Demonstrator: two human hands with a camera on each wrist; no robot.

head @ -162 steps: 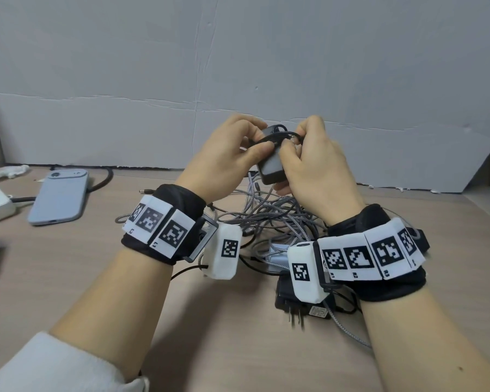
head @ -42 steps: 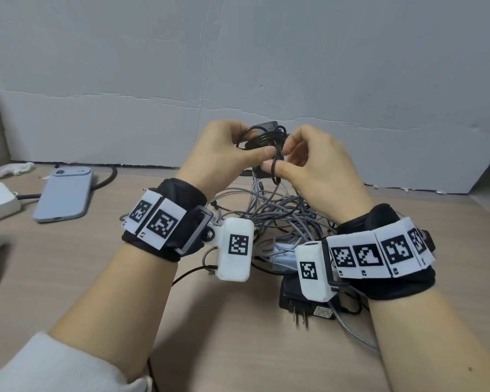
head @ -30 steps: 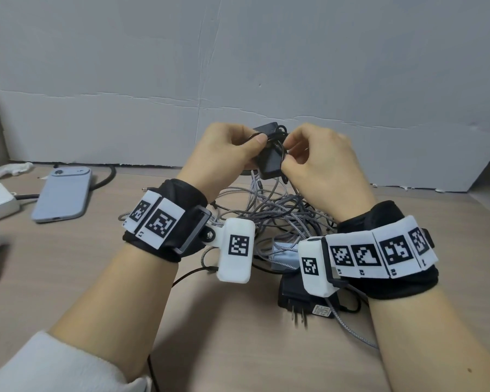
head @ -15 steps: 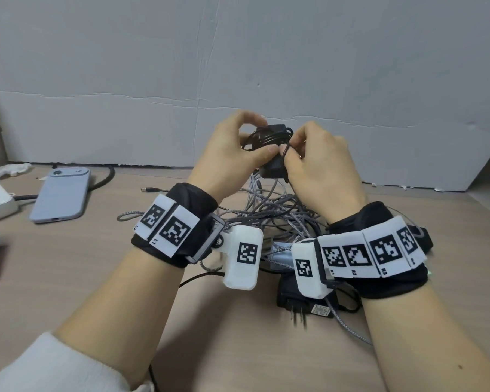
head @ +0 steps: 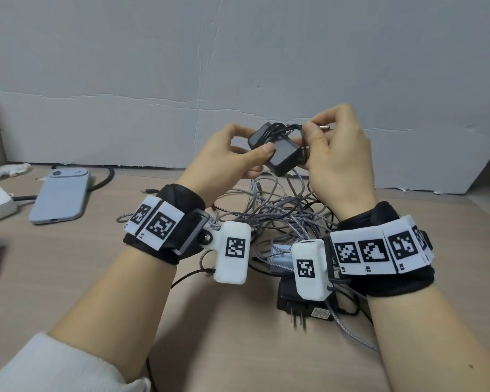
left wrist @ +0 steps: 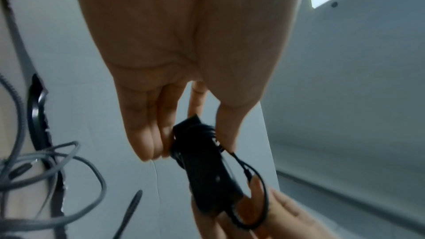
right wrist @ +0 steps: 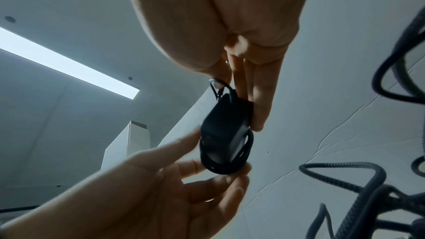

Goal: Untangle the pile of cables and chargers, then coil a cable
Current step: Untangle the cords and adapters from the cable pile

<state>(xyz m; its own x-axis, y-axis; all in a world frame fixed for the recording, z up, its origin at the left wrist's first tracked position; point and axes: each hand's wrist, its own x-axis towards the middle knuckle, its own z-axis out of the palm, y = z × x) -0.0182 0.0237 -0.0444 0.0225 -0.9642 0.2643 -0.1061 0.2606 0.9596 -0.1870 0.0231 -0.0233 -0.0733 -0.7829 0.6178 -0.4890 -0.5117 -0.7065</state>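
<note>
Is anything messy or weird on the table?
Yes. The grey cables lie in a knotted heap on the table, looped over one another, with a black plug adapter half buried at the near edge. Above the heap, both hands hold a black charger wound in its own cord. Nothing looks broken or spilled.

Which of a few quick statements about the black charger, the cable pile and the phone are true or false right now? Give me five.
1. Both hands hold the black charger above the table. True.
2. The black cord is wound around that charger. True.
3. The phone lies on top of the cable pile. False: it lies apart, on the table's left.
4. The right hand pinches the cord's plug end. True.
5. The left hand rests flat on the table. False: its grip is on the charger.
</note>
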